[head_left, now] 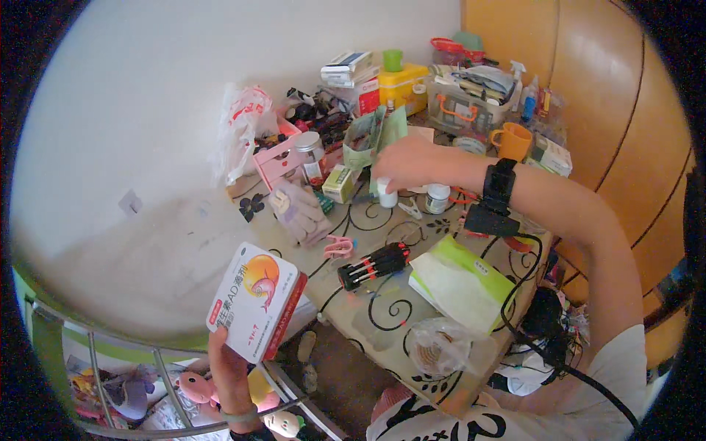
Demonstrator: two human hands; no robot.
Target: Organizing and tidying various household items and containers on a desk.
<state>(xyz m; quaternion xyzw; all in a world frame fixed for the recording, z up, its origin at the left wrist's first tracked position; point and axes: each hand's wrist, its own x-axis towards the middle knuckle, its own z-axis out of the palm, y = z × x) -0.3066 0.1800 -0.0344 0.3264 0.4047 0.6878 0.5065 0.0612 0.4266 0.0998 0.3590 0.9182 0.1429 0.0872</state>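
Observation:
My left hand (229, 367) grips a white medicine box (254, 301) with a red side, held up off the table's near left corner. Its front carries an orange circle and a pink figure. Across the table reaches my right arm, a black strap and device (494, 198) on the wrist. My right hand (406, 163) is closed at the top of a small white bottle (387, 194); its fingertips are partly hidden. Right of it stands another white bottle (437, 198), with a white clip (410, 209) lying between. A small green-and-yellow box (338, 184) is to the left.
On the patterned table (382, 338) lie a black screwdriver set (373, 266), a pink clip (339, 247), gloves (298, 209) and a green tissue pack (463, 283). A jar (311, 158), orange mug (512, 141) and plastic bin (471, 106) stand behind. A cable (526, 334) hangs from my wrist.

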